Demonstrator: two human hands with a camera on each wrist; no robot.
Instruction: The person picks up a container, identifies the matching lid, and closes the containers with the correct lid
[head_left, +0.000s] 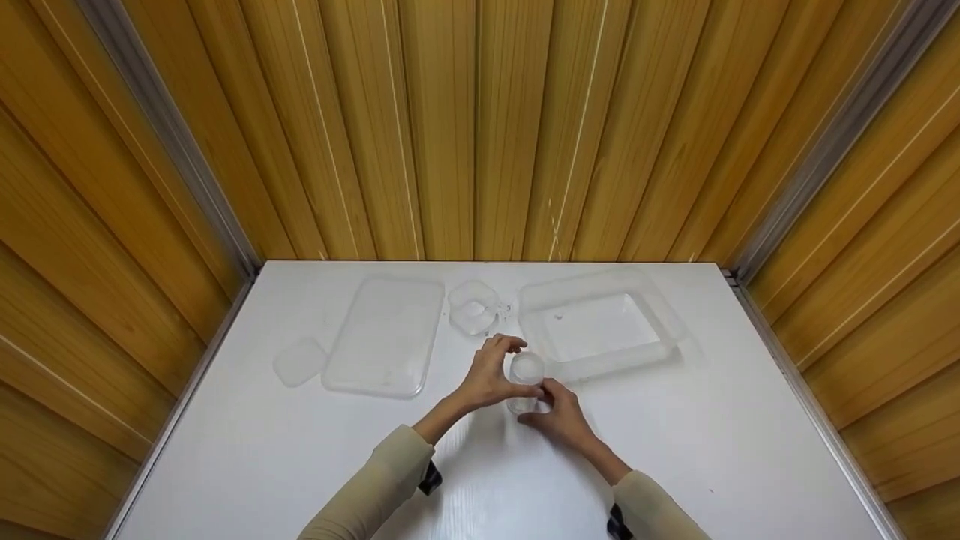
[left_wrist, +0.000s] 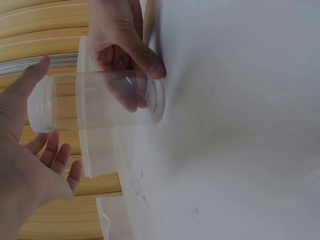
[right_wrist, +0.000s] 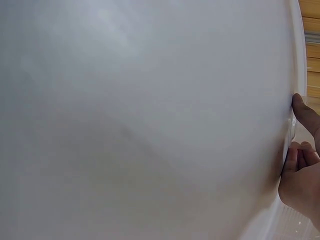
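A: What am I seeing?
B: I see a clear plastic cup (head_left: 525, 381), upright on the white table (head_left: 300, 450), just in front of the clear tray (head_left: 600, 330).
A: Contents?
B: I can't tell.

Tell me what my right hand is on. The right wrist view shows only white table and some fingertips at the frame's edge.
Observer: The right hand pinches a clear cup near its base, thumb in front and fingers behind. The cup stands upright on the table.
Operator: And the other hand?
Observer: The left hand is open beside the cup's upper part, fingers spread. The left wrist view shows a gap between palm and cup.
Operator: Anything close behind it?
Observer: A clear rectangular tray lies just beyond the cup, slightly to the right.
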